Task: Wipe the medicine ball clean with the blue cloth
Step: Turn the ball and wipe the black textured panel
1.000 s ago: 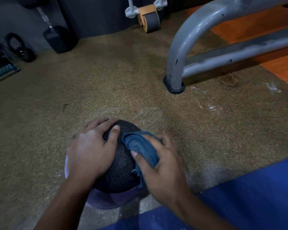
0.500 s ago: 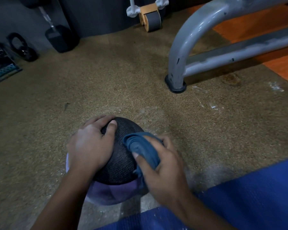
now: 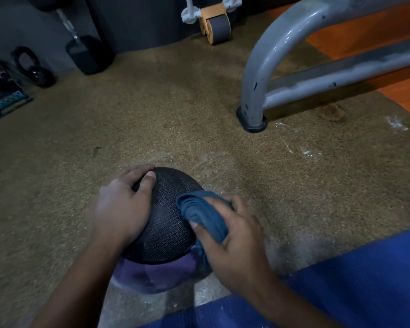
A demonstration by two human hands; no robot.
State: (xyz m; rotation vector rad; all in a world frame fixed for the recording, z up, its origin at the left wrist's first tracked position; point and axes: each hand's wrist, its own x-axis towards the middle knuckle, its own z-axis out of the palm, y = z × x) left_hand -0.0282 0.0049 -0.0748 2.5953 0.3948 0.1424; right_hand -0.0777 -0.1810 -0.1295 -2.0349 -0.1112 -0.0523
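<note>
ball sits on the floor just in front of the mat. i have my left hand spread flat over its left side, holding nothing. right hand is closed around the bunched cloth, pressed to the ball's right side. risk: uneven push rolls the ball; the bunched cloth could skip patches.
</note>
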